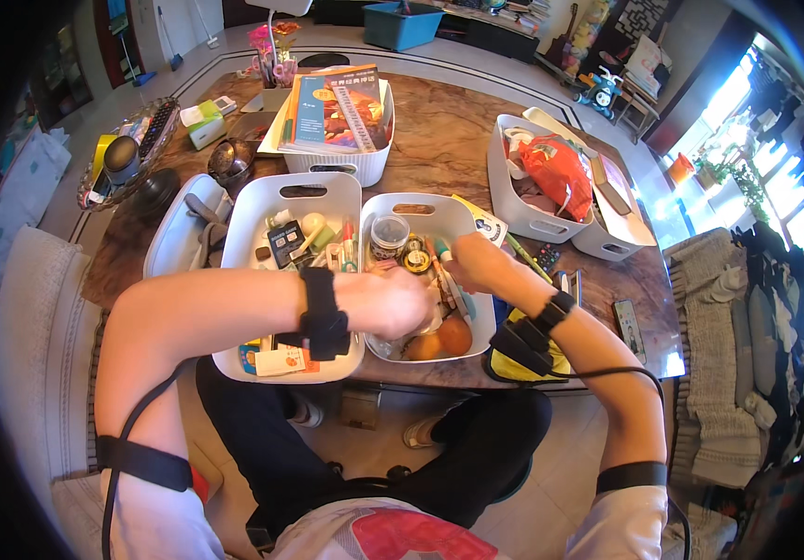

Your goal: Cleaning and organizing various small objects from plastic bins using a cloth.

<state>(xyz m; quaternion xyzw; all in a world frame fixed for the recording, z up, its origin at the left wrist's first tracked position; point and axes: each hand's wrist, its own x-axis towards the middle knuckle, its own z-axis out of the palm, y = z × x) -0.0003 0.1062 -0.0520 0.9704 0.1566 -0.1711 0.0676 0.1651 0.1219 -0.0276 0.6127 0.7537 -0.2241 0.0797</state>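
My left hand, blurred, reaches across into a white plastic bin. My right hand is over the same bin's right side, its fingers curled down near some pens. Whether either hand grips anything is hidden. Inside this bin are a clear plastic jar, a round black-and-yellow container and two round orange fruits. Beside it on the left, a larger white bin holds a black box, tubes and small packets. My left forearm crosses over that bin.
Farther back on the marbled table stand a bin of books and a bin with a red plastic bag. A phone lies at the right edge. A glass basket and a white lidless case are leftward.
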